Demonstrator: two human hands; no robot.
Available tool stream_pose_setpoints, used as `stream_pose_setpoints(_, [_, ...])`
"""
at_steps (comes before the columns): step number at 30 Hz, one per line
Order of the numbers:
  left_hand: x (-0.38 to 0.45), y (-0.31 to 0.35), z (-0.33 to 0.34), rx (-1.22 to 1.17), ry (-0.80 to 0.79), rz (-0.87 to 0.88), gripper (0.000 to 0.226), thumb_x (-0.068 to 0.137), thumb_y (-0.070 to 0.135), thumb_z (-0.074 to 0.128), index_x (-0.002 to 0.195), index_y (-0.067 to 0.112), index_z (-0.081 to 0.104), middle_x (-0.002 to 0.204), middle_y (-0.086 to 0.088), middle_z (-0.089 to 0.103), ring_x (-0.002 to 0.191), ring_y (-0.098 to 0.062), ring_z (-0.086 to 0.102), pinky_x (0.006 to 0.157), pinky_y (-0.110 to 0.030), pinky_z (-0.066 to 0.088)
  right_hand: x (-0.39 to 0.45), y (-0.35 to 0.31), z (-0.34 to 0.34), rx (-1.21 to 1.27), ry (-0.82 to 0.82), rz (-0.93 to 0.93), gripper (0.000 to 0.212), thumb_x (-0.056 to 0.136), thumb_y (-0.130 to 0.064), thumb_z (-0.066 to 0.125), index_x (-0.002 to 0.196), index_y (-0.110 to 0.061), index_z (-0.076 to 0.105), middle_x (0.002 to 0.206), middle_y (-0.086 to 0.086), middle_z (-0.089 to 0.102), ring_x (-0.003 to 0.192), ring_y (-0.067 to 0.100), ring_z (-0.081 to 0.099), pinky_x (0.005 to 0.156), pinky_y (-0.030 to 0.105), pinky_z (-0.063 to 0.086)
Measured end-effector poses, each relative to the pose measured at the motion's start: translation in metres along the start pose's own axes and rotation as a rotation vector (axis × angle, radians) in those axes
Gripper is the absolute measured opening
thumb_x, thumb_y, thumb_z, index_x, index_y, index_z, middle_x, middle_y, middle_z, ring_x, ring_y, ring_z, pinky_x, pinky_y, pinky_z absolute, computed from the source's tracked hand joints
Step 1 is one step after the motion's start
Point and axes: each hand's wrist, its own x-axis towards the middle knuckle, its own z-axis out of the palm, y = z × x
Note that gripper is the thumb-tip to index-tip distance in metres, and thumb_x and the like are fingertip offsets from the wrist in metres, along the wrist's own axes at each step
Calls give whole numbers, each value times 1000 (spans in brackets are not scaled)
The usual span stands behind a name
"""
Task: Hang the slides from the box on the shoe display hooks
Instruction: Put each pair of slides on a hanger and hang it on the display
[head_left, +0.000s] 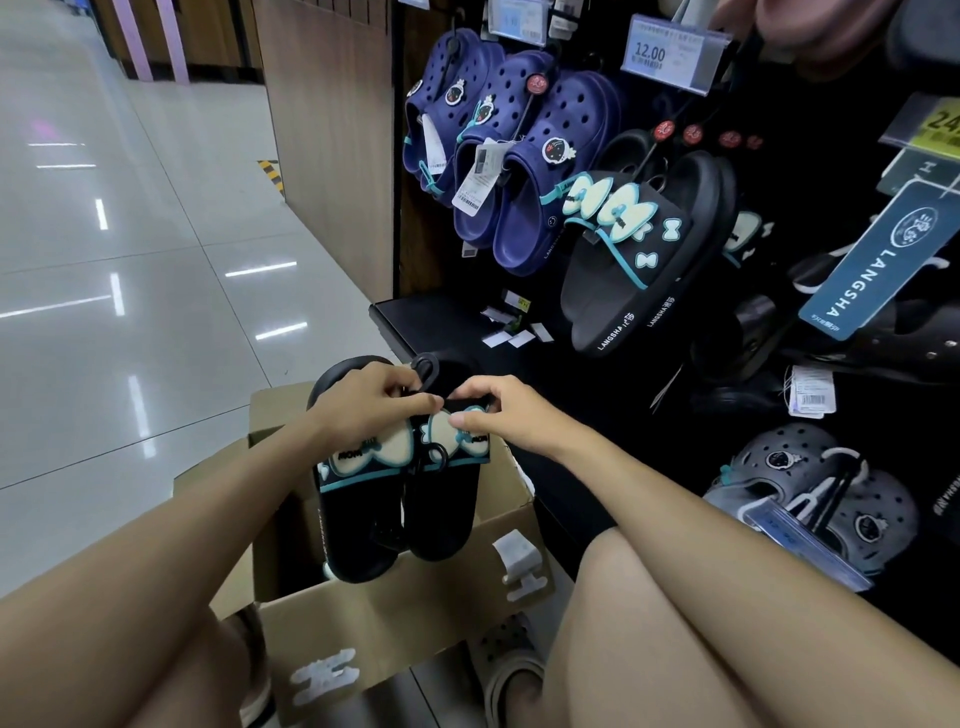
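A pair of black slides (395, 493) with cream bows and teal trim hangs over the open cardboard box (395, 613). My left hand (363, 405) grips the top of the left slide, its fingers pinching at the black plastic hanger hook (427, 366). My right hand (498, 415) pinches the strap of the right slide near its bow. Matching black bow slides (639, 260) hang on the dark display wall at upper right.
Navy clogs (498, 150) hang left of the displayed black slides, and grey clogs (821, 488) hang lower right. A price tag reading 12.00 (670, 52) and a blue LANGSHA label (878, 254) stick out. A black shelf base (410, 322) with paper tags lies behind the box. Glossy tile floor (130, 260) stretches left.
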Motion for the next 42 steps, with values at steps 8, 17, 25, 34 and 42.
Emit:
stream_pose_setpoints(8, [3,-1,2,114,51,82,26,92,51,57,71,36,60,59,4,53,58,-13,51,61,-36,39,0,2,-5,69,6,80,11,84,-30,76,90,-24,69,86,-4,66,71,1,58,71,18,44])
stream_pose_setpoints(17, [9,2,4,176,111,71,46,96,47,52,71,10,44,58,3,40,54,-14,38,56,-33,30,0,7,-7,141,147,175,6,79,-23,76,74,-26,73,80,-3,68,82,11,62,86,33,52])
stream_pose_setpoints(25, [14,-1,10,202,133,45,47,94,50,51,73,8,46,60,-1,45,57,-19,44,56,-35,33,-1,1,-11,259,225,239,12,81,-32,75,80,-20,73,78,-8,67,72,4,57,61,18,39])
stream_pose_setpoints(34, [13,1,18,451,68,28,39,93,49,52,67,21,44,64,3,52,65,-19,52,63,-38,41,0,1,-12,333,277,243,33,75,-29,85,100,-11,72,87,-2,68,73,4,60,53,10,41])
stream_pose_setpoints(42, [17,-4,21,475,46,16,30,96,47,50,81,21,54,74,8,55,76,-20,55,72,-38,46,-3,-6,-11,338,237,238,33,79,-26,82,104,-9,71,83,-3,64,68,2,57,46,6,38])
